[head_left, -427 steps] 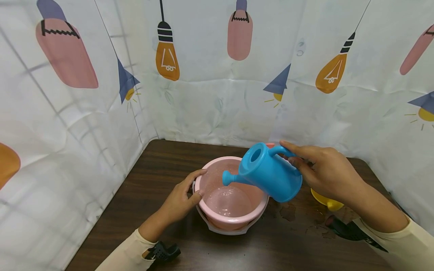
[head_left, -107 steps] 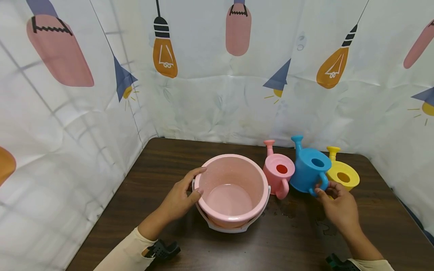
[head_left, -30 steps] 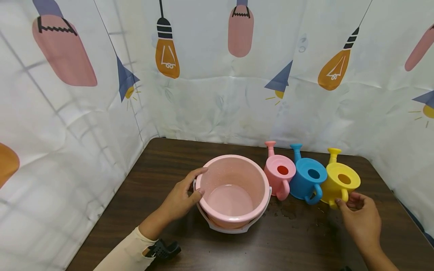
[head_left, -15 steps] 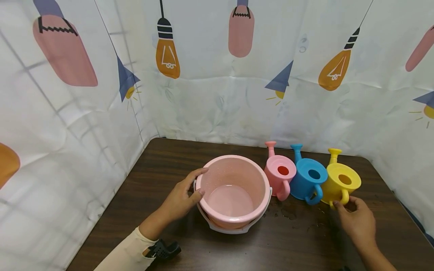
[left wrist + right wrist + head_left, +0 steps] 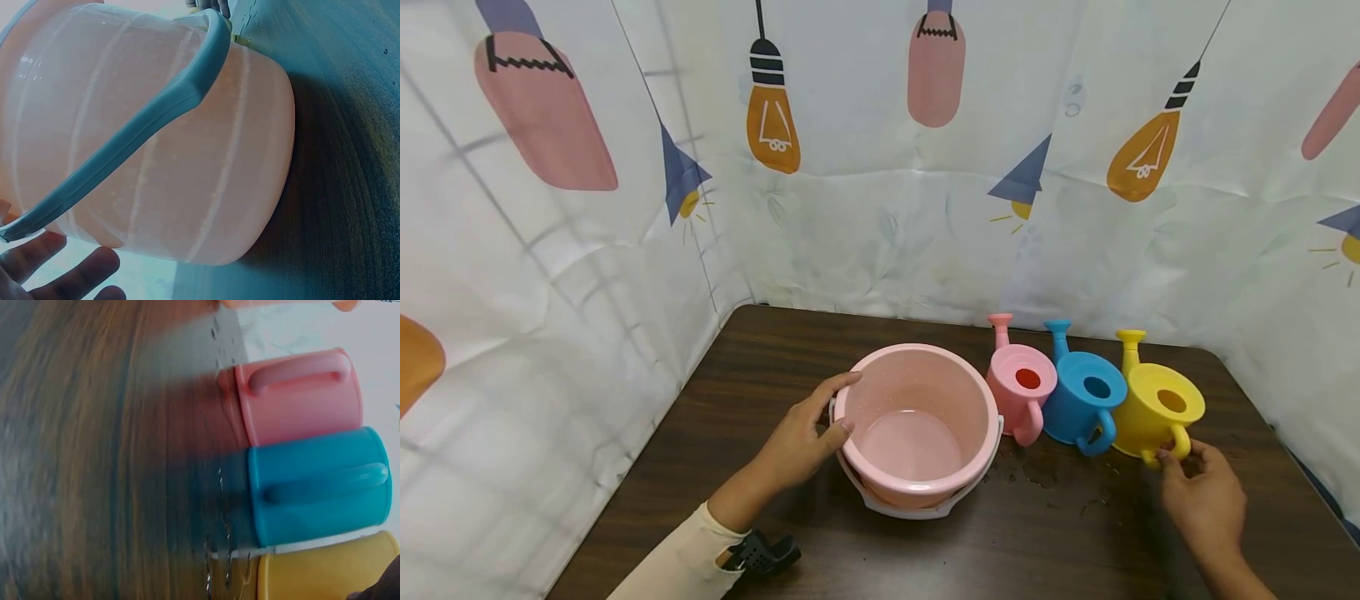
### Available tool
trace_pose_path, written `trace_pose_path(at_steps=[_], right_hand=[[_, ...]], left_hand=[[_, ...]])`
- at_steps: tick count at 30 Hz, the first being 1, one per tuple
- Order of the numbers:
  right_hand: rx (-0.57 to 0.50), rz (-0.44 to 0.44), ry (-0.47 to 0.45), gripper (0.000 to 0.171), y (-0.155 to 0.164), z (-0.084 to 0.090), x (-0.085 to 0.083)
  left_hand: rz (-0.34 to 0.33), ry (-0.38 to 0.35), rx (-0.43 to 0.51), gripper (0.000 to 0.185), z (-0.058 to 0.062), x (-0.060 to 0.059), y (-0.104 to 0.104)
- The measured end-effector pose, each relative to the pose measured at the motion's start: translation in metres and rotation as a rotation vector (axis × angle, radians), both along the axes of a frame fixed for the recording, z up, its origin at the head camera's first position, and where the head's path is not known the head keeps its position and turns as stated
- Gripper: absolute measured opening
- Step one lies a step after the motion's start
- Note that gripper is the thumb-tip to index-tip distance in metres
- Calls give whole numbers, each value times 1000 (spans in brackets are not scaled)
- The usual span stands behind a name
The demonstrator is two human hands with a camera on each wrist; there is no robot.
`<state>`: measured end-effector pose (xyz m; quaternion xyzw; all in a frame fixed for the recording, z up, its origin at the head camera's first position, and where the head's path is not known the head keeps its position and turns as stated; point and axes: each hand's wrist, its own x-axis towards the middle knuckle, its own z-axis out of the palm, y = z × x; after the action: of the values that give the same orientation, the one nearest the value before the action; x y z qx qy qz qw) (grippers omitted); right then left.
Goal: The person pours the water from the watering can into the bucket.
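A pink bucket [image 5: 913, 475] with a pale bail handle [image 5: 140, 125] stands on the table, a little clear water in its bottom. My left hand [image 5: 801, 433] holds its left rim, with thumb and index fingertip over the edge. At the right, my right hand [image 5: 1204, 492] pinches the handle of a yellow watering can [image 5: 1138, 421]; its other fingers are partly hidden behind the handle. Left of that can stand a blue watering can [image 5: 1067, 408] and a pink watering can [image 5: 1006, 400], side by side, spouts pointing to the back.
The dark wood-grain table [image 5: 760, 358] has small water spots [image 5: 1037, 475] in front of the cans. A printed white curtain [image 5: 865, 233] hangs behind the table and along its left side.
Long before, my right hand tilted the blue can over the bucket; later it stood that can beside the pink one. Just now the yellow can has turned slightly, its handle shifting right. Left hand unmoved.
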<state>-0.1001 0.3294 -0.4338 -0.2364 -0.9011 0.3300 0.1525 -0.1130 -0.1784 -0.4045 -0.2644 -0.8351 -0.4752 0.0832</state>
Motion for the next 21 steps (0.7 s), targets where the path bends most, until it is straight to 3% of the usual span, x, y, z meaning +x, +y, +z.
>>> trace_pose_path(at_steps=[10,21], right_hand=[[32,-24,43,48,13,2,-3],[61,-30,91,50,22,27,-2]], left_hand=[[3,-1,-6,58,0,0,0],[8,-3,-10,58,1,0,0]])
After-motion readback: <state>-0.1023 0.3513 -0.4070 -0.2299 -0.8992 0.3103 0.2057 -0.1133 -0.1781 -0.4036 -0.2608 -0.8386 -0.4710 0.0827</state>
